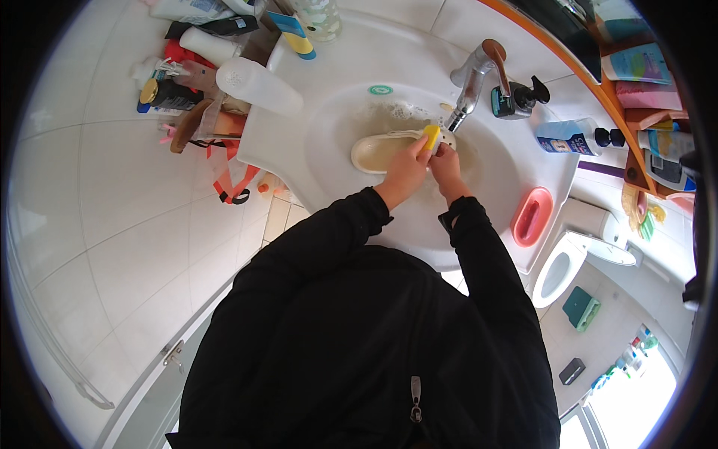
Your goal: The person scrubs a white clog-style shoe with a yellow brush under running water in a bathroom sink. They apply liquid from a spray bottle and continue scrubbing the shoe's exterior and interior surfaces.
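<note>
A cream-white clog with holes at its toe lies in the washbasin, in cloudy, foamy water. My left hand grips a small yellow brush with pale bristles, held over the toe end of the clog. Close beside it on the right, my right hand has its fingers curled against the bristle side and the clog's toe. What those fingers grip is hidden. Just above the toe hangs the spout of the chrome faucet.
On the basin's right rim stand a black pump bottle, a clear blue-labelled bottle and a pink soap dish. A white bottle and a blue-yellow tube are at the left. Farther right is a toilet.
</note>
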A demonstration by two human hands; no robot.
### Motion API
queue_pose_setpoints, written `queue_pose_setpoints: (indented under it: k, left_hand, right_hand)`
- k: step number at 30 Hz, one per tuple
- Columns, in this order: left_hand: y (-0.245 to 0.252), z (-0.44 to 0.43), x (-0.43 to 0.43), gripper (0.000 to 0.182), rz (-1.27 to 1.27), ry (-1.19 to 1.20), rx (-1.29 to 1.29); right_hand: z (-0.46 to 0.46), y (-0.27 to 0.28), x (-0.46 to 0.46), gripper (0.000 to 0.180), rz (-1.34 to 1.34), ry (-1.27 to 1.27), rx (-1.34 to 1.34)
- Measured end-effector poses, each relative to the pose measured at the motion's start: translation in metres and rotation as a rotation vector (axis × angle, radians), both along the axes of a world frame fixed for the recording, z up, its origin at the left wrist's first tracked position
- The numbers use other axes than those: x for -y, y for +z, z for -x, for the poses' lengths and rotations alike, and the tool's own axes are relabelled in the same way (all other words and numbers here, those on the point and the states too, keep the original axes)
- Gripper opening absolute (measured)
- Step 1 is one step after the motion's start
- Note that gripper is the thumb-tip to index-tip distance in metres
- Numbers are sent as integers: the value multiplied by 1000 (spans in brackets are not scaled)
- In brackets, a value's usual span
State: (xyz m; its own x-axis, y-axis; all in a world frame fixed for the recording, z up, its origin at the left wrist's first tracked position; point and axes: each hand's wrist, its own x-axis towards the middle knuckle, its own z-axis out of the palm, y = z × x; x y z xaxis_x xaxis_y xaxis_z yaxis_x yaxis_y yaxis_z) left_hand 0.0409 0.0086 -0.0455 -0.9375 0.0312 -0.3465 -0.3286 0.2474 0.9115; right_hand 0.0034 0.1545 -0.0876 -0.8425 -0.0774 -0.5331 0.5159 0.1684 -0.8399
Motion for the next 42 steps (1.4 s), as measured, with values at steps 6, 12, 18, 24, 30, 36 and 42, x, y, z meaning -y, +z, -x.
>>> queue_pose_setpoints:
  k: [6, 12, 18, 24, 30, 36, 42]
  left_hand:
    - [-15, 4, 20, 45, 262, 380, 53]
    - [-16, 1, 45, 51, 40, 359, 60]
    - [5, -15, 58, 50, -177, 446, 260]
    - [10, -24, 58, 47, -237, 399, 410]
    - [3, -23, 66, 48, -566, 522, 446]
    - [-7, -15, 64, 45, -167, 443, 126]
    - [6, -10, 42, 39, 397, -13, -299]
  right_hand:
    - [1, 4, 1, 28, -116, 68, -5]
    - [-12, 15, 26, 28, -1016, 343, -527]
    - [-19, 23, 28, 29, -992, 461, -459]
    - [-33, 47, 22, 61, -896, 637, -581]
    - [-54, 62, 34, 82, -732, 693, -466]
    - [-42, 20, 30, 60, -616, 401, -558]
    - [-16, 3, 13, 35, -513, 115, -318]
